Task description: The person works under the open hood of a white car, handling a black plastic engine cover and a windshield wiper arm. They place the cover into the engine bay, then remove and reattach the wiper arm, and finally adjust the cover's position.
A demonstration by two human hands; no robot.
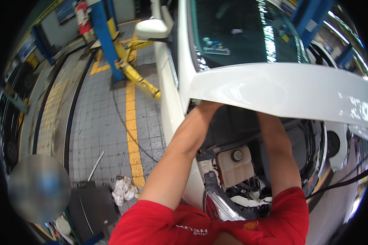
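Both of my arms reach forward into the engine bay of a white car, under its raised hood. My left hand and my right hand are out of view, hidden beneath the hood's edge; only the forearms show. Between and below the arms sits a translucent coolant tank with a black cap. A headlight lies at the front corner, close to my chest. Behind the hood rises the windshield.
A blue lift post with a yellow lift arm stands beside the car. White rags, a metal bar and a black panel lie to the left. A cable crosses the tiles. A person in red stands far back.
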